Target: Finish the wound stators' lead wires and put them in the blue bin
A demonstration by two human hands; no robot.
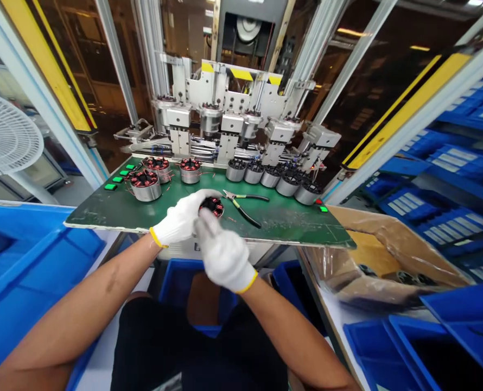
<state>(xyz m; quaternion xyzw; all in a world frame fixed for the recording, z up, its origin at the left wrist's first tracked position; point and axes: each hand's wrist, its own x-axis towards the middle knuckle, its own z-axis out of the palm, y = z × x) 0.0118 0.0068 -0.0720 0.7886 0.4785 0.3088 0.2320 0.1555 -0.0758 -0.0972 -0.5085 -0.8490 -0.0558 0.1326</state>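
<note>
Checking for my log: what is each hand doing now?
Left hand: gloved, curled against the wound stator, seemingly holding it.
Right hand: blurred beside it; open or closed cannot be told.

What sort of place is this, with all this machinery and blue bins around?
Likely a factory line for electric motors: wound motor stators sit on a green workbench before an automated assembly machine, with blue parts bins alongside.
</note>
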